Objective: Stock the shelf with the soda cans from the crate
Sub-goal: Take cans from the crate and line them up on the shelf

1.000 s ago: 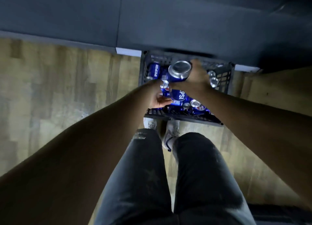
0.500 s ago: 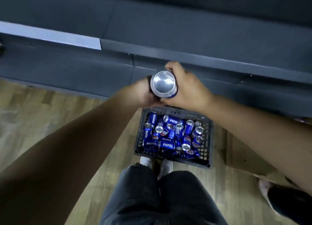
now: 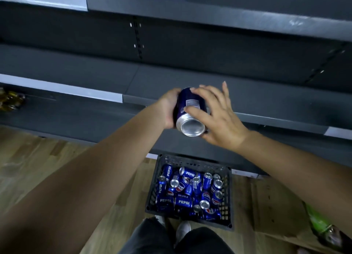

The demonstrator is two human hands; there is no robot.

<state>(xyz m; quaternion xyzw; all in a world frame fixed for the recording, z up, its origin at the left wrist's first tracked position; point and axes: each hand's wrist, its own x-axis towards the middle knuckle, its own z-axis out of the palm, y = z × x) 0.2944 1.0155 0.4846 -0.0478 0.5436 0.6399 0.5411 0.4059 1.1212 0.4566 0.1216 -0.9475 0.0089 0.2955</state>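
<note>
Blue can [image 3: 191, 105], left hand [image 3: 168, 109] gripping, fingers hidden; right hand [image 3: 219, 116] touching

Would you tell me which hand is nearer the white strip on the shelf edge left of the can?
Left. The left hand holds the can just right of the end of the white strip; the right hand rests on the can's other side, farther from it.

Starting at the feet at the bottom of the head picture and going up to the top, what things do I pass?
Shoes → crate → held can → middle shelf → top shelf
</note>
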